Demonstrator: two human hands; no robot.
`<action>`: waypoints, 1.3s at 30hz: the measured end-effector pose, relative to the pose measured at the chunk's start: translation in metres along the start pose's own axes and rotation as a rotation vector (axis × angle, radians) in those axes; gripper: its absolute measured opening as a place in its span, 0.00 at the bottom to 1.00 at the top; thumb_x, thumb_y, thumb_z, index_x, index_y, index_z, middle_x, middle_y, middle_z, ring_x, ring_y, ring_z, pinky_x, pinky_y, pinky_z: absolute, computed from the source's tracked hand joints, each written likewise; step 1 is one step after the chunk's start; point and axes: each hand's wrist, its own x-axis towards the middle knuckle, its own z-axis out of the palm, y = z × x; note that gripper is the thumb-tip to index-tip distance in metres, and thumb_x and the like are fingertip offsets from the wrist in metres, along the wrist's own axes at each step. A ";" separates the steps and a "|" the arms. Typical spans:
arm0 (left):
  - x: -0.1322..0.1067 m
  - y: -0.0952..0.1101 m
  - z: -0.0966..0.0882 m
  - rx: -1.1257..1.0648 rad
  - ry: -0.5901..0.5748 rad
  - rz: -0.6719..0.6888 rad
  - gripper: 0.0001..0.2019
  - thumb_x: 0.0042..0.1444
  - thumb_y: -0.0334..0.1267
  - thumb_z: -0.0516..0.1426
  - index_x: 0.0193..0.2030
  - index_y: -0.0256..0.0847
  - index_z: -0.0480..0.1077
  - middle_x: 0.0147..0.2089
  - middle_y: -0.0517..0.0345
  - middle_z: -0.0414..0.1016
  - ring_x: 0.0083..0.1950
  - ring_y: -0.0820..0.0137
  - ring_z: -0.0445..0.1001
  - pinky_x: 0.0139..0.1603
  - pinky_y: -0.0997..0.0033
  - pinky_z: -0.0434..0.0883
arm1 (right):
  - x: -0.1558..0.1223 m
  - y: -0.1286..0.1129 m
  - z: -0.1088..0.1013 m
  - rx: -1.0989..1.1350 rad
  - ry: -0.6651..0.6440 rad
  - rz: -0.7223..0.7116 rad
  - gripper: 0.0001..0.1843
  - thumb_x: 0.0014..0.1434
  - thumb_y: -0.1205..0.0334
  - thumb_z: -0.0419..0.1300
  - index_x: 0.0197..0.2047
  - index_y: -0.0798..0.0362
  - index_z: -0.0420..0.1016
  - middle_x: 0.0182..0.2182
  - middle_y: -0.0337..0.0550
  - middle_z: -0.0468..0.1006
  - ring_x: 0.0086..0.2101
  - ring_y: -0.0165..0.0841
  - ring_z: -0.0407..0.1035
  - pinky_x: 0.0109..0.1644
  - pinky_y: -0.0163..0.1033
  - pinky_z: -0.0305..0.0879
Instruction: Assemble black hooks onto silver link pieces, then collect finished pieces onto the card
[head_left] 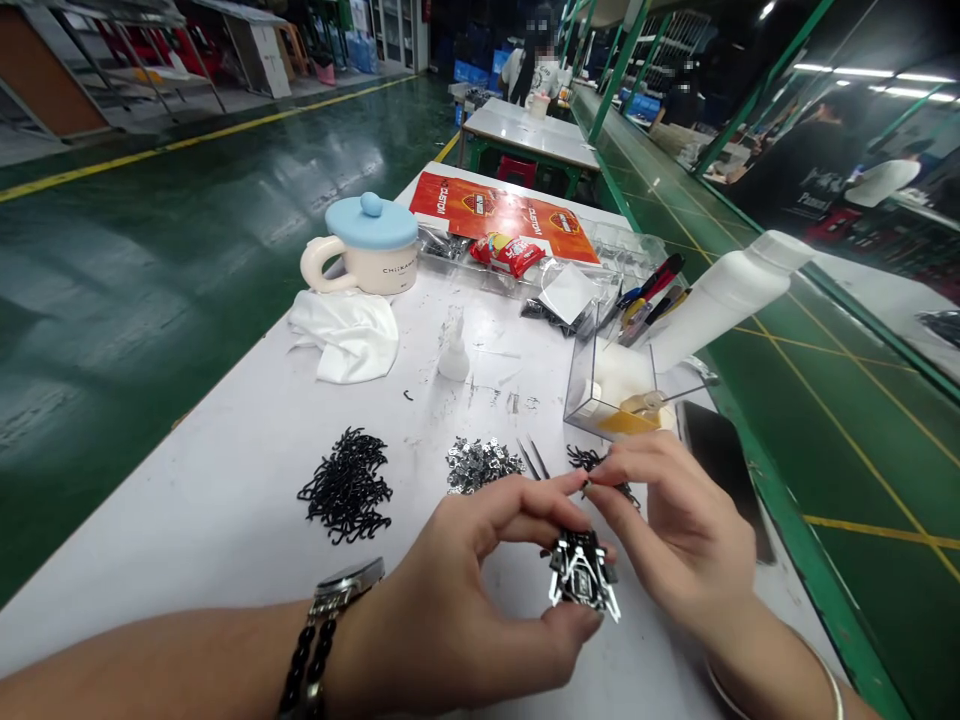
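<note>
My left hand holds a small black-and-silver model chassis between thumb and fingers, above the table's front. Close by, my right hand pinches a tiny dark piece at its thumb and index fingertips, touching or nearly touching the left index fingertip. What that piece is, I cannot make out. Behind the hands lie a heap of small silver metal parts, a pair of tweezers and a pile of small black parts, partly hidden by my right hand. Further left is a larger pile of black hooked parts.
A lidded mug, white cloth and small translucent bottle stand farther back. At right are a clear box with pens, a white bottle and a dark phone. Orange printed sheets cover a tray. People work beyond.
</note>
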 end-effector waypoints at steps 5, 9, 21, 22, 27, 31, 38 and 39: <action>0.002 -0.001 -0.002 -0.196 -0.008 -0.094 0.17 0.49 0.27 0.61 0.45 0.40 0.64 0.48 0.55 0.75 0.50 0.70 0.73 0.56 0.73 0.67 | 0.000 -0.006 0.003 -0.223 0.120 -0.214 0.14 0.50 0.80 0.61 0.40 0.59 0.72 0.32 0.46 0.73 0.33 0.32 0.66 0.35 0.41 0.62; 0.002 -0.002 -0.002 -0.289 0.009 -0.138 0.16 0.49 0.28 0.61 0.44 0.41 0.65 0.45 0.55 0.76 0.52 0.69 0.72 0.56 0.73 0.67 | -0.001 -0.005 0.003 -0.239 0.120 -0.220 0.13 0.50 0.80 0.61 0.39 0.60 0.72 0.31 0.46 0.73 0.33 0.31 0.66 0.36 0.41 0.61; 0.002 -0.004 -0.002 -0.292 0.002 -0.109 0.17 0.48 0.25 0.61 0.45 0.42 0.65 0.44 0.56 0.78 0.49 0.70 0.74 0.54 0.72 0.69 | -0.009 -0.005 0.024 0.475 0.152 0.359 0.04 0.57 0.69 0.59 0.33 0.50 0.71 0.29 0.37 0.73 0.33 0.27 0.69 0.35 0.32 0.67; 0.002 -0.004 -0.002 -0.287 0.007 -0.109 0.17 0.48 0.25 0.61 0.44 0.42 0.65 0.44 0.55 0.78 0.50 0.69 0.74 0.54 0.72 0.69 | -0.009 -0.004 0.023 0.444 0.155 0.341 0.04 0.57 0.69 0.59 0.33 0.51 0.70 0.29 0.38 0.73 0.33 0.28 0.68 0.36 0.32 0.66; 0.004 0.000 -0.002 -0.220 0.012 -0.083 0.16 0.48 0.25 0.60 0.44 0.40 0.65 0.42 0.54 0.78 0.54 0.70 0.71 0.58 0.72 0.66 | -0.007 -0.001 0.013 0.367 0.050 0.289 0.04 0.58 0.69 0.57 0.33 0.51 0.69 0.29 0.38 0.70 0.32 0.28 0.65 0.34 0.34 0.64; 0.003 0.001 -0.002 -0.098 -0.002 -0.036 0.17 0.47 0.25 0.60 0.43 0.39 0.64 0.41 0.54 0.78 0.56 0.69 0.69 0.59 0.74 0.64 | -0.004 0.002 0.004 0.210 0.021 0.161 0.05 0.56 0.72 0.59 0.34 0.53 0.70 0.29 0.39 0.69 0.32 0.29 0.65 0.34 0.37 0.63; -0.002 -0.002 0.002 0.131 0.025 0.103 0.21 0.41 0.24 0.63 0.44 0.40 0.65 0.60 0.53 0.66 0.58 0.67 0.68 0.56 0.82 0.66 | -0.005 -0.010 0.006 -0.200 0.171 -0.147 0.10 0.50 0.79 0.62 0.37 0.62 0.73 0.31 0.47 0.73 0.32 0.31 0.66 0.34 0.41 0.61; -0.002 -0.002 0.002 0.145 0.028 0.115 0.21 0.41 0.24 0.63 0.44 0.40 0.65 0.60 0.52 0.66 0.57 0.67 0.69 0.57 0.81 0.66 | -0.005 -0.012 0.006 -0.224 0.184 -0.159 0.10 0.50 0.79 0.62 0.37 0.63 0.73 0.31 0.48 0.73 0.32 0.31 0.66 0.34 0.42 0.60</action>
